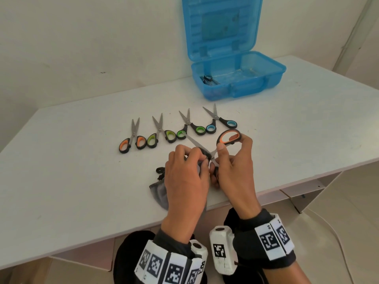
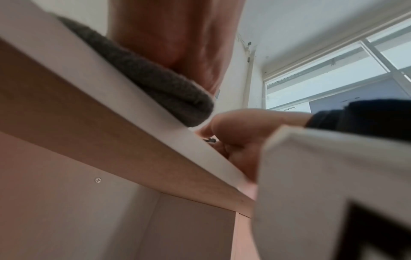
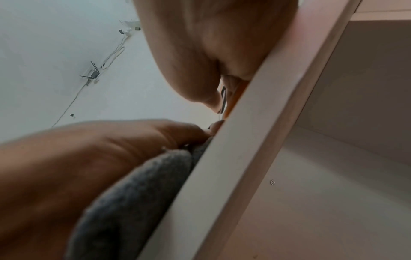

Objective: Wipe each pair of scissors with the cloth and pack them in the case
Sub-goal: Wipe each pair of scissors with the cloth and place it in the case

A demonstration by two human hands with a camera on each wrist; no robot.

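Observation:
In the head view my right hand [image 1: 229,160] grips a pair of orange-handled scissors [image 1: 228,138], spread open, one loop raised by thumb and finger. My left hand [image 1: 190,160] pinches the grey cloth [image 1: 161,193] around one blade [image 1: 196,143] near the pivot. The cloth [image 2: 155,84] drapes over the table's front edge; in the right wrist view the cloth [image 3: 133,190] lies under my left hand. Four more scissors lie in a row behind: orange [image 1: 132,138], lime [image 1: 159,134], green [image 1: 189,126] and blue [image 1: 220,120]. The blue case [image 1: 238,78] stands open at the back.
One dark pair of scissors [image 1: 207,79] lies in the case's left end. The lid [image 1: 221,23] leans against the wall. The white table [image 1: 71,160] ends close to my wrists; its right edge drops off beyond the case.

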